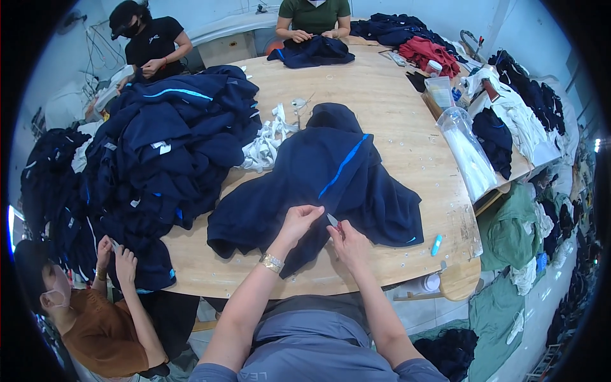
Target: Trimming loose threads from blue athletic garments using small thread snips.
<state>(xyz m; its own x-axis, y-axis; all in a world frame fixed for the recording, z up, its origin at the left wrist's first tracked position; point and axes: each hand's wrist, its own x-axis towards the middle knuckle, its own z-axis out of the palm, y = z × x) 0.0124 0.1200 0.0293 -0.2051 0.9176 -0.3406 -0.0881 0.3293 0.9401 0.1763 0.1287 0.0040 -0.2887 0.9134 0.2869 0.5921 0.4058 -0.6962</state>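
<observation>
A navy hooded jacket [286, 162] with a bright blue zip strip [344, 167] lies spread before me, its hood pointing away. My right hand [349, 245] is closed round a pair of red-handled thread snips [333, 221], the blades pointing up and left beside the strip's lower end. Just left of the blades, my left hand [299, 223] pinches its fingertips together over the jacket's front. Whatever sits between those fingertips is too small to make out.
The pale wooden table [394, 102] carries a big heap of navy garments [172, 140] on the left and white strips [270, 140] beside it. A light-blue marker [436, 245] lies at right. Three people work around the table. Green cloth [509, 232] hangs past the right edge.
</observation>
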